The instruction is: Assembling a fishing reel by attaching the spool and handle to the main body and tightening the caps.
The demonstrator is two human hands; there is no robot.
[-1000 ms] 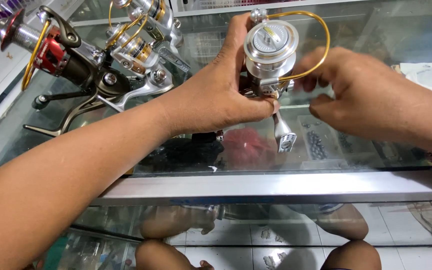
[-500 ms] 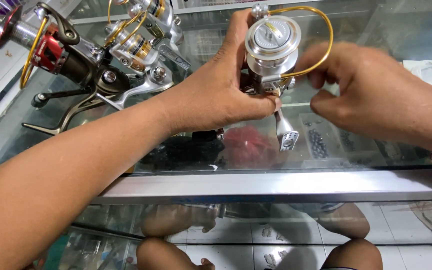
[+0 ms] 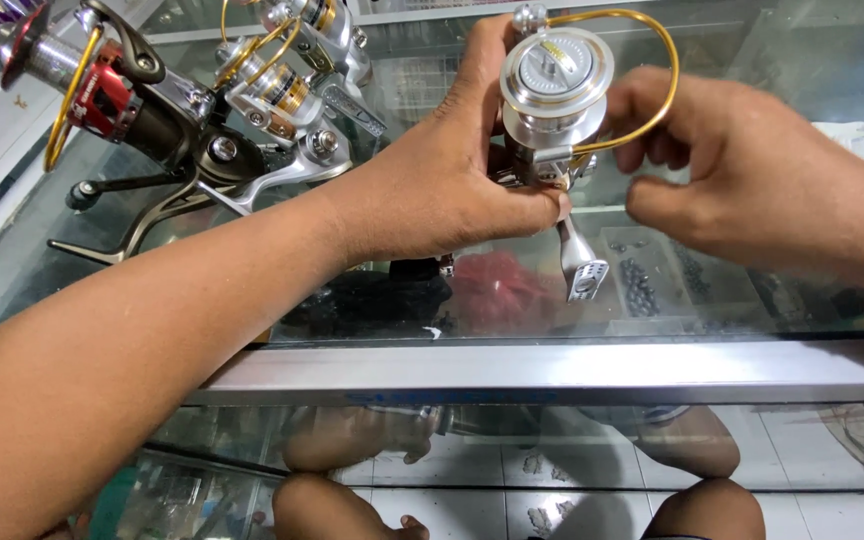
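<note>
Left hand is gripping a silver spinning reel around its body, thumb pressing just below the spool, holding it up over the glass counter. Right hand is sitting beside the reel on its far side, fingers curling in close to the gold bail wire; thumb and forefinger look pinched toward each other but I cannot tell whether they are closing on any part.

Handling, as a judgement: reel is looking rigid and metal, moderately weighty for its size, polished and likely slippery on the spool face. The bail wire is thin and springy, the poorest place to hold. The body and the foot hanging below are seeming the firm spots to take it.

Two more spinning reels are lying on the counter to the left: a dark one with a red spool, and a silver-and-gold one just beside it, the two touching or nearly so.

Under the glass, a compartmented tray is holding small dark beads or weights; a red clump and dark items are sitting next to it, contents unclear.
</note>
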